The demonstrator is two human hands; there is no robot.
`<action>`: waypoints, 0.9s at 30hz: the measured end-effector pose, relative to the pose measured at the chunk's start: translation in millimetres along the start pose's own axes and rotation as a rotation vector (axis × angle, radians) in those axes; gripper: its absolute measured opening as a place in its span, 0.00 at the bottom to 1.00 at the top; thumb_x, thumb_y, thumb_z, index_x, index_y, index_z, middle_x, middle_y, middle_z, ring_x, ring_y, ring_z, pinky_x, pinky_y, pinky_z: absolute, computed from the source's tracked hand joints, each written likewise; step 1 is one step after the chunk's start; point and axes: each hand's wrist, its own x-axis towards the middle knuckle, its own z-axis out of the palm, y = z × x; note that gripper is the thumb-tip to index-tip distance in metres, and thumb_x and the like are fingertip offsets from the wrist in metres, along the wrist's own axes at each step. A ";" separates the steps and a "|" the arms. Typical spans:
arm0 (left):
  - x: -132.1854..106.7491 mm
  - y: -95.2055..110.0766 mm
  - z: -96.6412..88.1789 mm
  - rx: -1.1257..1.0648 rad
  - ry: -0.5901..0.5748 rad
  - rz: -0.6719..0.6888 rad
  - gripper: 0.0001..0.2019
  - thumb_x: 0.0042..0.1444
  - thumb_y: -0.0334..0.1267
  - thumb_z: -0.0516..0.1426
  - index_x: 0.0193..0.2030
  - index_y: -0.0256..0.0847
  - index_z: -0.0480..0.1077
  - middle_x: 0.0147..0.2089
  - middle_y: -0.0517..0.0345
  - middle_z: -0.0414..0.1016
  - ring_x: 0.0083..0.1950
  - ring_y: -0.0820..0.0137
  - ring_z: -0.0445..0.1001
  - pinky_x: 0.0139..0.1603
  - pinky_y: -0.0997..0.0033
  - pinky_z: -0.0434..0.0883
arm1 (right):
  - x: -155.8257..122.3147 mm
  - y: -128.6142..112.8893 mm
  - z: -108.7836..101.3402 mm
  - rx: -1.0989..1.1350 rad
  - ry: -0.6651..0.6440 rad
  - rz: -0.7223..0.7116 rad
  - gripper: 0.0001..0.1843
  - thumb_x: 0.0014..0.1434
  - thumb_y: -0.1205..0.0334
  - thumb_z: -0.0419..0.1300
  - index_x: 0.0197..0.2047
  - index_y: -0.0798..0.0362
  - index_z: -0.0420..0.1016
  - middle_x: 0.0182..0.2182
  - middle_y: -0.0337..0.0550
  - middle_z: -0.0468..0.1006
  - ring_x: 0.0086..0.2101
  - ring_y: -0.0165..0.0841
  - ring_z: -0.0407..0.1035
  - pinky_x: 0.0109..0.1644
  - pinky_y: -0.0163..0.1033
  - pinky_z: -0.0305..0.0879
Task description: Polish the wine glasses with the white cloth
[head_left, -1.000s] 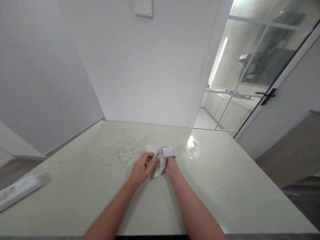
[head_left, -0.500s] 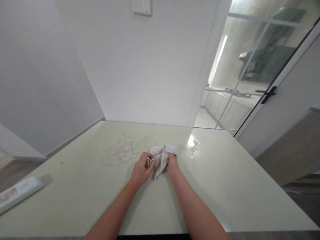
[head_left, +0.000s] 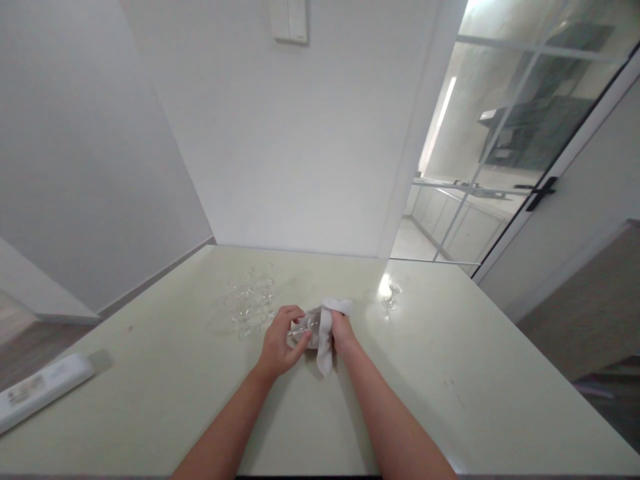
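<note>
My left hand [head_left: 280, 345] is closed round the stem end of a small clear stemmed glass [head_left: 306, 327], held on its side above the pale tabletop [head_left: 440, 393]. My right hand [head_left: 341, 333] is closed on a white cloth [head_left: 327, 330] that wraps the glass's bowl and hangs down below my fingers. A cluster of several clear glasses [head_left: 251, 301] stands just left of my hands. One more stemmed glass [head_left: 391, 296] stands alone to the right.
A long white box [head_left: 37, 390] lies near the table's left edge. White walls meet behind the table, with a switch plate [head_left: 289, 20] high up. A glass-paned door [head_left: 505, 140] with a black handle stands at the right.
The cloth has bunched tighter round the glass's bowl and now hangs lower. Both hands have shifted slightly toward me; the view moved a little.
</note>
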 end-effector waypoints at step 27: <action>9.6 -12.1 10.4 -0.253 0.095 -0.573 0.15 0.59 0.52 0.49 0.36 0.41 0.65 0.27 0.63 0.65 0.21 0.75 0.59 0.21 0.76 0.57 | 0.6 -4.3 -9.0 -0.112 0.044 -0.136 0.10 0.51 0.52 0.64 0.33 0.49 0.76 0.31 0.39 0.81 0.43 0.35 0.73 0.51 0.39 0.68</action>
